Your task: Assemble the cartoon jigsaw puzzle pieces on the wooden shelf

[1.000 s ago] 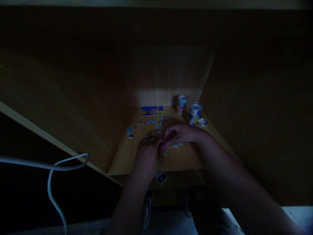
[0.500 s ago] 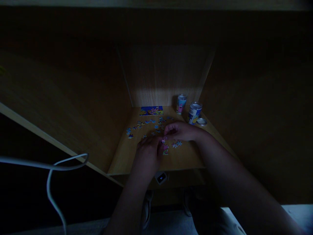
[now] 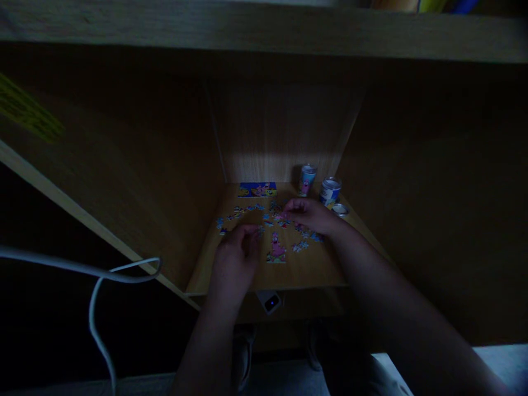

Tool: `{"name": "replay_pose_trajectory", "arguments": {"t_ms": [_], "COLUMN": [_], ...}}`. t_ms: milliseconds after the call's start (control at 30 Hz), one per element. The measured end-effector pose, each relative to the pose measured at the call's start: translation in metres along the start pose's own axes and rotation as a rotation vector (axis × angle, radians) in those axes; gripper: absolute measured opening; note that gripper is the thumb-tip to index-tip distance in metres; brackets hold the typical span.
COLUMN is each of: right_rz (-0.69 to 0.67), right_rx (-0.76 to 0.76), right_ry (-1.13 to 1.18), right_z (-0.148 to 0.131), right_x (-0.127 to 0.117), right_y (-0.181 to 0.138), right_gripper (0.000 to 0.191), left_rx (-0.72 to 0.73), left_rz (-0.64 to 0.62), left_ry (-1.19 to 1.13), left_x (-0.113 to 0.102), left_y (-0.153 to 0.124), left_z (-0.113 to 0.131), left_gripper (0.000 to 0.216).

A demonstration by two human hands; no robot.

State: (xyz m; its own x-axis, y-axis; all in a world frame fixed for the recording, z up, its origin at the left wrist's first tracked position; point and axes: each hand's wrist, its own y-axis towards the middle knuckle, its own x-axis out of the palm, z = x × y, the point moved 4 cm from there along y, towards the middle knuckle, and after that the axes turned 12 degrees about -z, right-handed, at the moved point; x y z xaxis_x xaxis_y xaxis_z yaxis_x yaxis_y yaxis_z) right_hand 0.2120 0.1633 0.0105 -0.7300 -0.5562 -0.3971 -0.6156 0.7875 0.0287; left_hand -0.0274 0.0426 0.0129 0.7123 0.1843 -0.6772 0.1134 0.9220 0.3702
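The scene is dim. A small wooden desk (image 3: 231, 272) carries several loose jigsaw pieces (image 3: 247, 209). A joined pink patch of puzzle (image 3: 276, 250) lies near the front, uncovered between my hands. My left hand (image 3: 235, 258) rests just left of it with fingers curled; what they hold, if anything, is hidden. My right hand (image 3: 311, 214) hovers over the scattered pieces farther back, fingers bent and pinching at them. A blue picture card (image 3: 257, 190) lies at the back of the desk.
Two small printed tins (image 3: 307, 179) (image 3: 330, 191) stand at the back right, a round lid (image 3: 340, 209) beside them. Wooden panels wall in the desk on both sides. A white cable (image 3: 99, 275) loops at the left. A small device with a lit dot (image 3: 270, 301) sits under the front edge.
My hands have drawn apart: the left slid left and back toward me, the right reached farther into the loose pieces. The pink joined patch now shows. The view tilted up slightly.
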Motion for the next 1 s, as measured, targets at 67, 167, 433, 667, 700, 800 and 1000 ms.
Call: {"name": "replay_pose_trajectory", "arguments": {"t_ms": [67, 167, 433, 667, 700, 800, 1000], "right_rz": [0.071, 0.194, 0.405, 0.405, 0.399, 0.382, 0.377], "right_rx": [-0.025, -0.068, -0.09, -0.028, -0.014, 0.031, 0.089], "right_ry": [-0.014, -0.047, -0.2, -0.346, -0.36, -0.398, -0.453], "right_z": [0.002, 0.005, 0.01, 0.011, 0.012, 0.014, 0.016], "right_x": [-0.004, -0.012, -0.024, -0.023, -0.023, -0.022, -0.023], "right_y": [0.002, 0.004, 0.001, 0.002, 0.002, 0.003, 0.003], "right_gripper": [0.052, 0.046, 0.025, 0.007, 0.005, 0.002, 0.005], "left_rx": [0.034, 0.096, 0.297, 0.274, 0.272, 0.259, 0.179], "left_rz": [0.036, 0.067, -0.053, -0.115, -0.12, -0.127, -0.161], "left_ry": [0.076, 0.149, 0.123, 0.134, 0.138, 0.161, 0.202], "left_x": [-0.012, -0.028, -0.029, -0.022, -0.021, -0.019, -0.012], "left_y": [-0.001, -0.001, -0.001, 0.001, 0.001, 0.003, 0.007], "left_z": [-0.004, -0.011, -0.01, -0.013, -0.013, -0.012, -0.017], "left_gripper": [0.022, 0.022, 0.019, 0.019, 0.019, 0.02, 0.015]}}
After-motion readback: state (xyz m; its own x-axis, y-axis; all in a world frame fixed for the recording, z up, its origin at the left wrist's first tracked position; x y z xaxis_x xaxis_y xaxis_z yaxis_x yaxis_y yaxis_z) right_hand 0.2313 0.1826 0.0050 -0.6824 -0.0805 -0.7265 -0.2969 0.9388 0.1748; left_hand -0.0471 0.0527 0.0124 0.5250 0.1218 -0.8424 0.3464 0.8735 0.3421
